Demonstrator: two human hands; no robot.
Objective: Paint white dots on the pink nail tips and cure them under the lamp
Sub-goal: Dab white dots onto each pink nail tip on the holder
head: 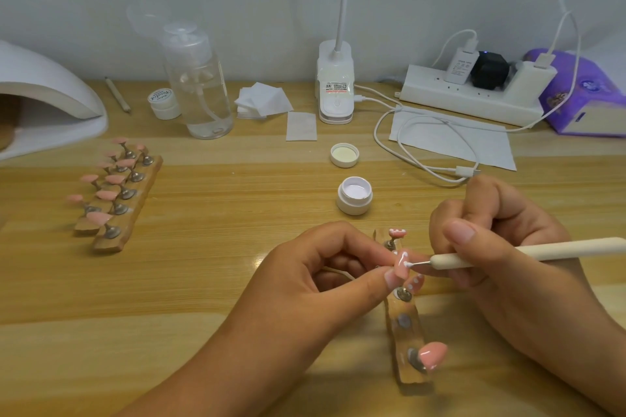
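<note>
1. Left hand (pixel 325 264) pinches one glossy pink nail tip (pixel 400 266) between thumb and forefinger, just over the near wooden holder strip (pixel 406 342). My read: this steadies the tip and turns its face up to the tool. The fingers hide whether its stand still sits on the strip.
2. Right hand (pixel 491 237) grasps the cream-handled dotting tool (pixel 528 252) pen-style, gripping close to the metal end, probably for fine control.
3. Tool axis is near horizontal. The metal point faces left and touches the tip's face; the handle runs out right, rising slightly.
4. Held tip's long axis seems to run roughly away from the person. White marks are already on it.
5. Same strip also carries a dotted tip at the far end (pixel 397 232) and a plain pink tip at the near end (pixel 433 357).
6. Small open white gel pot (pixel 354 196) sits just beyond the hands, handy for reloading.
7. White domed curing lamp (pixel 50 95) sits far left, with two more strips of plain pink tips (pixel 115 193) in front. Curing looks not yet done.
</note>
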